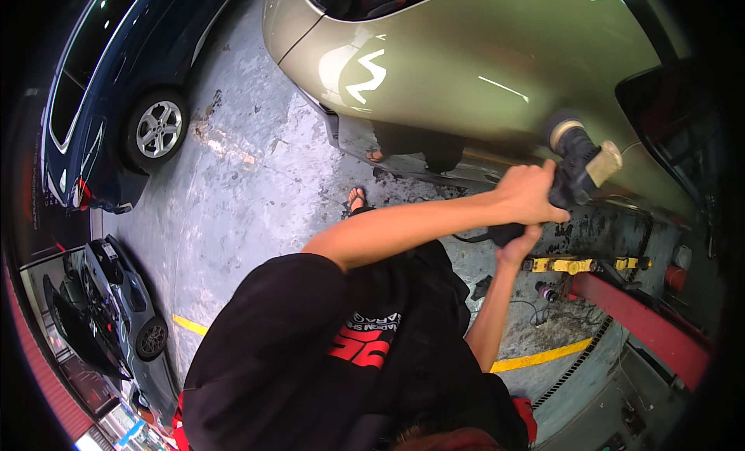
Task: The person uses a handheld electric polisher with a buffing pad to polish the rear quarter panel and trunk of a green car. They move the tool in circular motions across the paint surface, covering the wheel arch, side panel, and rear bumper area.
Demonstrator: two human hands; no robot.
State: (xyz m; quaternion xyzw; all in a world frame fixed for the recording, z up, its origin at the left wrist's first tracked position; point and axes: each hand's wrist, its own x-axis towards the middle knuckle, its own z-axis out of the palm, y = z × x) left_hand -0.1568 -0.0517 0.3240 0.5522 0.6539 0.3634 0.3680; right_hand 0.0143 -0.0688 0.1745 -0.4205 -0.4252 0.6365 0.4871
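A black power polisher (pixel 576 165) is held in front of me with its round pad (pixel 565 128) at the side panel of a glossy olive-gold car (pixel 466 71). I cannot tell how firmly the pad presses. My left hand (pixel 528 193) is closed round the tool's body, near its head. Below it, my right hand (pixel 518 245) is wrapped round the rear part of the polisher. A tan, block-like piece (pixel 605 164) shows on the tool's far side. A dark cord trails from its rear, partly hidden behind my left forearm.
A dark blue car (pixel 116 79) stands at the left, a grey car (pixel 116 296) with its bonnet raised at lower left. Near my right arm are a yellow lift arm (pixel 570 265), a red beam (pixel 644 319) and a small purple-and-black tool (pixel 548 293) with a cord on the worn floor (pixel 256 195).
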